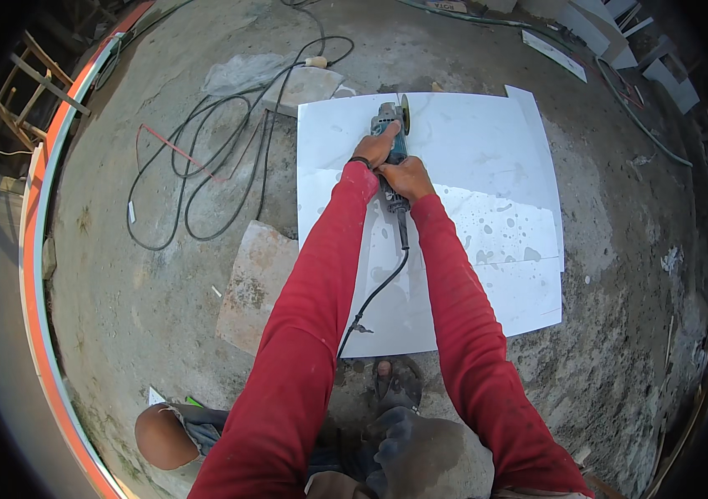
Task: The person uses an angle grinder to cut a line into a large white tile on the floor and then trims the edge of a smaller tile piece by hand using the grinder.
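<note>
Both my arms reach forward in red sleeves over a large white tile slab (487, 224), splashed with water drops. My left hand (376, 145) is wrapped round the front body of a teal and grey angle grinder (387, 118). Behind it, my right hand (408, 178) grips the rear part of the same tool. The round disc (405, 114) stands on edge at the right of the tool's head, near the slab's far side; whether it touches the slab I cannot tell. A black cord (383, 287) runs from the grinder's tail back toward me.
Black cable (192, 170) lies in loops on the concrete floor to the left. Broken stone slabs (258, 283) sit under and beside the tile's left edge. A green hose (633, 108) and white offcuts (554, 56) lie far right. An orange-edged border (54, 150) curves along the left.
</note>
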Motion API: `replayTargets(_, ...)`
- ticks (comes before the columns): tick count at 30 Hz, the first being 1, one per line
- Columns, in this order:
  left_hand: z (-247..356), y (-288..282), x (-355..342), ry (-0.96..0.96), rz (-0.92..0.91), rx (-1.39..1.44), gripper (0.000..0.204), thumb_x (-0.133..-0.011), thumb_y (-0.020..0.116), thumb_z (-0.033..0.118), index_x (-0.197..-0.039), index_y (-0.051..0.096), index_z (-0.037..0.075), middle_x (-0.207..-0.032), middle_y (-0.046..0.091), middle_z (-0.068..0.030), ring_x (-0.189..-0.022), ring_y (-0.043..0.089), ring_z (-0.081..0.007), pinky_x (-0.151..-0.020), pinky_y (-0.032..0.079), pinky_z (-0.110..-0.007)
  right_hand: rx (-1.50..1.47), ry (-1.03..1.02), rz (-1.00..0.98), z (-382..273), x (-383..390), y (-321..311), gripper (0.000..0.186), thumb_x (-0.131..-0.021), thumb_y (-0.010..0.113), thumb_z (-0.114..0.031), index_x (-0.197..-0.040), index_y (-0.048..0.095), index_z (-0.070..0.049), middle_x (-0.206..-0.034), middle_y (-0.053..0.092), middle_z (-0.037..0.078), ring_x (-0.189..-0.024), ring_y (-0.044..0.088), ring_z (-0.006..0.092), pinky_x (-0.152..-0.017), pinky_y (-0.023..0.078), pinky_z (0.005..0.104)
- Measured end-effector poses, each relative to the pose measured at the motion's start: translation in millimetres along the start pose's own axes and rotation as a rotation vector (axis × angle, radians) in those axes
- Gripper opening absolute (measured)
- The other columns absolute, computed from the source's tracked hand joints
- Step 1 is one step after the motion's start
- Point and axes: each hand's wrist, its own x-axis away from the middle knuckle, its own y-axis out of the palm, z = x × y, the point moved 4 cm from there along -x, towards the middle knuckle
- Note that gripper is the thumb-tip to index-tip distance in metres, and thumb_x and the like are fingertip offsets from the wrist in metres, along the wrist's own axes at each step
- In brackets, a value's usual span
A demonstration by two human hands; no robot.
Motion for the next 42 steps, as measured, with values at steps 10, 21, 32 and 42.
replayTargets(10, -3, 3, 8, 0.004, -0.012, 0.009, 0.110, -0.085, 0.042, 0.086, -0.134, 0.062, -0.010, -0.137, 0.062, -0.0280, -0.131, 0.057, -0.0383, -0.112, 0.037, -0.041, 0.009, 0.032, 0.008, 6, 4, 2, 0.051, -0.073, 0.079, -0.040, -0.087, 0.072, 0.008, -0.088, 0.075, 0.023, -0.084, 0.074, 0.0339, -0.077, 0.056, 0.0415)
replayTargets(21, 1, 2, 22, 0.029, -0.034, 0.018, 0.109, -0.085, 0.043, 0.086, -0.132, 0.063, -0.010, -0.137, 0.062, -0.0286, -0.131, 0.056, -0.0387, -0.113, 0.036, -0.042, -0.020, 0.001, 0.009, 5, 14, 1, 0.050, -0.074, 0.078, -0.040, -0.083, 0.073, 0.009, -0.086, 0.075, 0.023, -0.082, 0.074, 0.0324, -0.075, 0.056, 0.0407)
replayTargets(32, -1, 4, 23, 0.008, -0.047, 0.003, 0.109, -0.083, 0.045, 0.086, -0.133, 0.063, -0.009, -0.137, 0.062, -0.0281, -0.130, 0.056, -0.0379, -0.111, 0.037, -0.042, 0.007, 0.024, -0.006, 8, 16, 2, 0.049, -0.075, 0.078, -0.040, -0.086, 0.074, 0.008, -0.088, 0.075, 0.023, -0.084, 0.075, 0.0328, -0.077, 0.056, 0.0411)
replayTargets(42, -4, 6, 30, 0.027, -0.058, 0.031, 0.109, -0.084, 0.045, 0.085, -0.133, 0.063, -0.010, -0.137, 0.062, -0.0270, -0.130, 0.057, -0.0376, -0.111, 0.038, -0.041, 0.033, 0.006, 0.011, 12, 20, 2, 0.051, -0.074, 0.079, -0.040, -0.087, 0.074, 0.008, -0.089, 0.075, 0.024, -0.087, 0.075, 0.0341, -0.079, 0.056, 0.0417)
